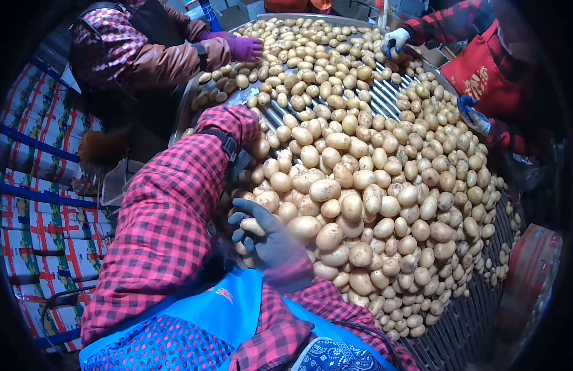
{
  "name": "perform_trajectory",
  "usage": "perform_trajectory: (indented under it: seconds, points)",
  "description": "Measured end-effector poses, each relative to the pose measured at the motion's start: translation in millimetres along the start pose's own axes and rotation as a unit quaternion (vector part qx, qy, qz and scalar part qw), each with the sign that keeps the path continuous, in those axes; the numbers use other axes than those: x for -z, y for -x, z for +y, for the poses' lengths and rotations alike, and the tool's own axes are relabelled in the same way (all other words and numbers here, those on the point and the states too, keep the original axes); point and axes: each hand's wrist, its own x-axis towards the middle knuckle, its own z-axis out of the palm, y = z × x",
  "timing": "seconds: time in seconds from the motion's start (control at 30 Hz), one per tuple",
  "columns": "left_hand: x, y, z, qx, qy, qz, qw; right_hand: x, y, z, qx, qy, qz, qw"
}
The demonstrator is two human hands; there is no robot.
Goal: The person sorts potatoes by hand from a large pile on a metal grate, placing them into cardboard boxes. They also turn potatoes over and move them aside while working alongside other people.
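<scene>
Potatoes (pixel 373 198) lie in a broad heap over the worktop (pixel 385 99), piled thickest in front of the person and to the right, with bare metal bars showing through gaps towards the far side. The right hand (pixel 269 241), in a grey glove, is at the near left edge of the heap, its fingers curled around one potato (pixel 253 226); the glove is blurred towards the wrist. The left hand (pixel 240 164) is mostly hidden below its checked sleeve (pixel 175 191), with only a patch of grey showing by the potatoes; whether it is wide, narrow or holding anything, I cannot tell.

At the far left, a co-worker's purple glove (pixel 245 49) rests at the potatoes. Across on the right, a person in a red apron (pixel 478 77) has a white glove (pixel 394 42) on the heap and a blue glove (pixel 474 115) by its edge. Printed boxes (pixel 45 229) stand stacked on the left.
</scene>
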Motion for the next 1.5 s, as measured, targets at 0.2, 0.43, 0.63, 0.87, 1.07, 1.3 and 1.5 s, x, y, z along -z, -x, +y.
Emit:
perform_trajectory:
  seconds: [0.2,0.43,0.63,0.87,1.07,1.3,1.5]
  points:
    - [-4,8,-24,-0.03,0.101,-0.034,0.994,4,-1,2,0.03,0.048,-0.016,0.998]
    - [-52,51,-71,-0.124,0.704,-0.018,0.699,11,-8,9,0.063,0.061,-0.031,0.996]
    - [-53,217,-67,-0.257,0.8,0.037,0.541,11,-19,7,0.138,-0.008,-0.043,0.989]
    - [-82,264,-38,-0.274,0.508,0.069,0.814,-1,-11,10,0.315,0.535,0.026,0.783]
    - [-124,248,-26,-0.306,0.317,0.254,0.861,14,-20,21,0.194,0.189,-0.036,0.962]
    - [-101,319,-145,-0.141,0.863,0.001,0.485,28,-29,16,0.078,-0.031,-0.209,0.974]
    - [-179,351,-238,-0.159,0.97,0.076,0.167,38,-34,18,0.042,-0.042,-0.198,0.978]
